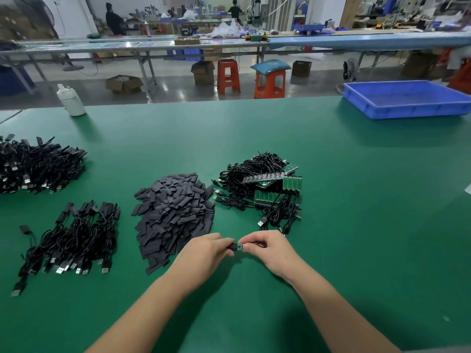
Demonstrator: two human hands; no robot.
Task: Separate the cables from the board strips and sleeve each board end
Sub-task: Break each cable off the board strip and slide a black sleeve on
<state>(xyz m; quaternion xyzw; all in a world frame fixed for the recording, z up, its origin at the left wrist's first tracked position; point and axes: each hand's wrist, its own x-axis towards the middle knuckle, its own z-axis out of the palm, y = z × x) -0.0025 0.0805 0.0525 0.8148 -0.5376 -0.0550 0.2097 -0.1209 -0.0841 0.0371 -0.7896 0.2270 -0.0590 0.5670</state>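
Black, flat sleeve [232, 247] is being pinched by the left hand [204, 253] and slid onto the small green board end [240, 246], which is being gripped in the right hand's [267, 250] curled fingers [251, 247], just below the sleeve pile [175, 215]. Both should be kept aligned, since the thin tubing is likely being flattened easily.

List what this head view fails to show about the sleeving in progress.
- Sleeve: mostly hidden by left hand fingers.
- Small board: right hand covers its far end; detail too small.
- Its cable: hidden behind the right hand.
- Far cable pile: cut by left edge.
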